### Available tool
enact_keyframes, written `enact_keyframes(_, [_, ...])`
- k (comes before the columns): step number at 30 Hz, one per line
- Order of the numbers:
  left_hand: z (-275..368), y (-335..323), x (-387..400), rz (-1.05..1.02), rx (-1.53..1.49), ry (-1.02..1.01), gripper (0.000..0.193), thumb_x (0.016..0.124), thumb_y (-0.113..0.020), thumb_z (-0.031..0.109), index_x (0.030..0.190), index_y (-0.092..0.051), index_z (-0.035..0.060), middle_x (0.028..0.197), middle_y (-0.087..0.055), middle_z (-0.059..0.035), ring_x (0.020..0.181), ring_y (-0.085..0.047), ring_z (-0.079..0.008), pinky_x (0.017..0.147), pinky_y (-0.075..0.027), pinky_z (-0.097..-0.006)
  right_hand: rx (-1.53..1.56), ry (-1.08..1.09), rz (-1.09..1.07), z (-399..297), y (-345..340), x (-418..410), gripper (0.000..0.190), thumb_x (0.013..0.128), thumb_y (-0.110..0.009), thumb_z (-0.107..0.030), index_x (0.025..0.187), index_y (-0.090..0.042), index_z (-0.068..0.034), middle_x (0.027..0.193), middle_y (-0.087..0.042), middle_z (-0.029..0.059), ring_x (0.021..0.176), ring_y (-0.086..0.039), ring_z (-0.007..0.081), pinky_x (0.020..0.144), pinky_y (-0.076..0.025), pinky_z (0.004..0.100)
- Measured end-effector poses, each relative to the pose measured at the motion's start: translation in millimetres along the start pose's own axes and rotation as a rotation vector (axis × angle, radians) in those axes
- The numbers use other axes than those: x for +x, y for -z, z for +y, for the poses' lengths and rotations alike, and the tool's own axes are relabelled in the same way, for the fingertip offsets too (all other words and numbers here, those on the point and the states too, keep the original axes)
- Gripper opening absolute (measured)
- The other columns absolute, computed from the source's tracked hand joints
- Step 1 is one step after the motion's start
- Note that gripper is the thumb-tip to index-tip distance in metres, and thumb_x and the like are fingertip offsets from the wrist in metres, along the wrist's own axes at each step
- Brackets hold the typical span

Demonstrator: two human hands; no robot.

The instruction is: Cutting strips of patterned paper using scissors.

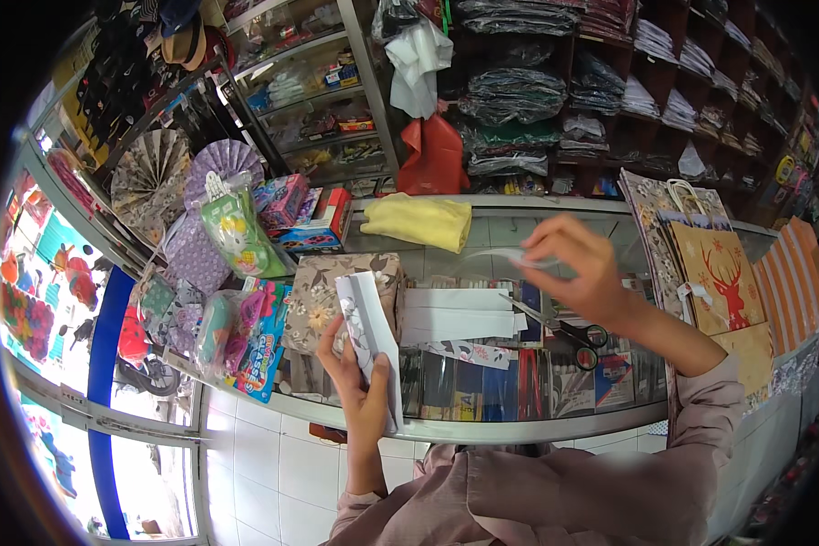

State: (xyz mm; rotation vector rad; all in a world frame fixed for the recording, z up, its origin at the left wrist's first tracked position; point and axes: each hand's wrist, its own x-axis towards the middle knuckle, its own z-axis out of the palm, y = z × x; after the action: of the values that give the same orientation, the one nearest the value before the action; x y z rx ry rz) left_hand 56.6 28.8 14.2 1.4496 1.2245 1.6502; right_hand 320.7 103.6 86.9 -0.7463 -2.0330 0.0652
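Observation:
My left hand [360, 389] grips a folded strip of floral paper [375, 334], white on its reverse, tilted up at the counter's front edge. Raised over the counter, my right hand [580, 276] pinches a thin, whitish, slightly blurred strip [498, 253] between thumb and fingers. Behind the held paper sits a box in brown floral wrapping [314, 290]. White paper strips [457, 322] lie flat to the right of that box, with a floral paper piece [474, 352] just below them. Scissors [566, 332] with black handles rest beneath my right forearm, blades pointing left.
The glass display counter [450, 428] holds pens and stationery under its top. A yellow cloth [416, 222] lies along its back. Packaged toys [263, 341] and paper fans [153, 181] crowd the left; gift bags [713, 266] stand at the right. Shelves of bagged clothing [515, 95] rise behind.

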Motion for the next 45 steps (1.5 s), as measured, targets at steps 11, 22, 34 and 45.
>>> enact_keyframes(11, [1, 0, 0, 0.036, -0.118, 0.069, 0.06, 0.082, -0.053, 0.002, 0.131, -0.019, 0.0096, 0.114, -0.051, -0.0121, 0.075, -0.049, -0.0078, 0.063, -0.041, -0.0182, -0.078, 0.294, -0.532, 2, -30, -24, 0.018, 0.073, -0.057, -0.005, 0.089, -0.05, -0.001, 0.1, -0.058, 0.0143, 0.085, -0.061, 0.0271, 0.067, -0.053, 0.0325])
enact_keyframes(22, [5, 0, -1, 0.045, -0.179, 0.087, 0.06, 0.081, -0.051, -0.005, 0.13, -0.018, 0.0047, 0.112, -0.051, -0.0155, 0.099, -0.048, -0.0154, 0.086, -0.035, -0.0243, 0.089, 0.306, -0.715, 14, -35, -27, 0.028, 0.081, -0.046, -0.008, 0.106, -0.056, -0.003, 0.113, -0.057, 0.0123, 0.109, -0.053, 0.024, 0.089, -0.046, 0.0348])
enact_keyframes(34, [10, -10, -1, -0.011, -0.185, 0.105, 0.067, 0.077, -0.054, -0.005, 0.131, -0.017, 0.0073, 0.122, -0.042, -0.0173, 0.106, -0.044, -0.0178, 0.09, -0.034, -0.026, -0.111, 0.531, -0.493, 17, -72, -26, 0.027, 0.075, -0.052, -0.009, 0.101, -0.059, -0.005, 0.105, -0.06, 0.0084, 0.102, -0.056, 0.0196, 0.092, -0.043, 0.0344])
enact_keyframes(45, [9, -8, -1, -0.006, -0.195, 0.132, 0.066, 0.078, -0.054, -0.004, 0.131, -0.017, 0.0076, 0.119, -0.044, -0.0172, 0.102, -0.046, -0.0167, 0.085, -0.037, -0.0243, -0.225, 0.576, -0.367, 19, -70, -29, 0.014, 0.068, -0.057, -0.007, 0.081, -0.054, -0.003, 0.084, -0.059, 0.0058, 0.079, -0.059, 0.0168, 0.073, -0.048, 0.0293])
